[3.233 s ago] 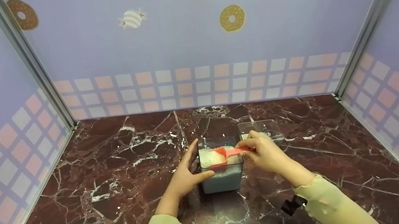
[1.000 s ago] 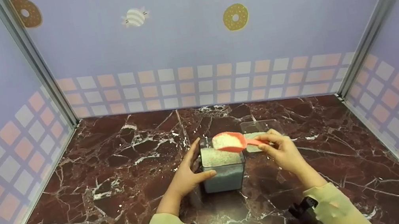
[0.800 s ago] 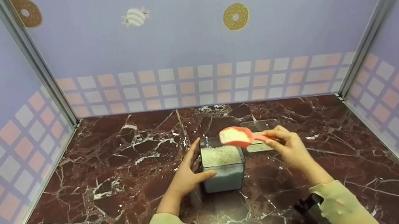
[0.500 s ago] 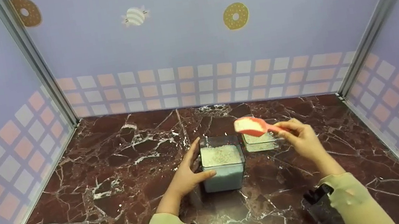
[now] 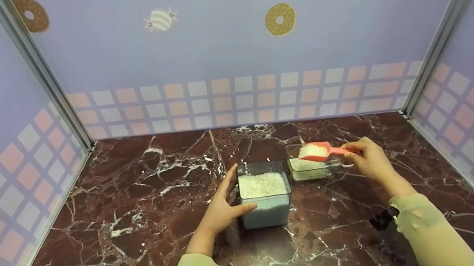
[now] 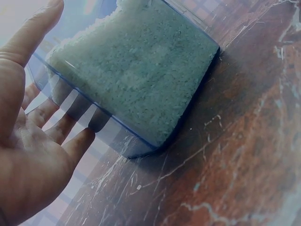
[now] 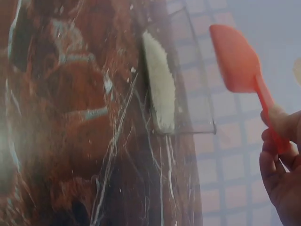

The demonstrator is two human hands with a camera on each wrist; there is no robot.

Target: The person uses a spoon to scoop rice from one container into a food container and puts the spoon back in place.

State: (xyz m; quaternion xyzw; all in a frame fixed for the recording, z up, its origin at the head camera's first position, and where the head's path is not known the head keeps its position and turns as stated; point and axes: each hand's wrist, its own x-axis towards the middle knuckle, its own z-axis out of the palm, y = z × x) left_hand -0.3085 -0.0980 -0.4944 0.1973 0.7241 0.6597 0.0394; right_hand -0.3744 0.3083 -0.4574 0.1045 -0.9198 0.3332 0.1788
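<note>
Currently, the right hand [image 5: 371,163] pinches the handle of an orange-red plastic scoop [image 5: 325,152], its grip narrow around it. Scoop carries white, rice-like grains [image 5: 312,150] and hangs above a small, clear, rectangular container [image 5: 312,173], apart from it; similar grains lie inside. Just beside it, to the left, stands a deeper, transparent, bluish square container [image 5: 266,214], upright, with grains reaching well up its walls. The left hand [image 5: 219,209] flanks that one, grip wide: thumb at the front, fingers spread along the left wall. Left wrist view is hazy; fingertips appear to touch the wall. Both containers rest on a dark red-brown, marble-patterned table [image 5: 165,249].
</note>
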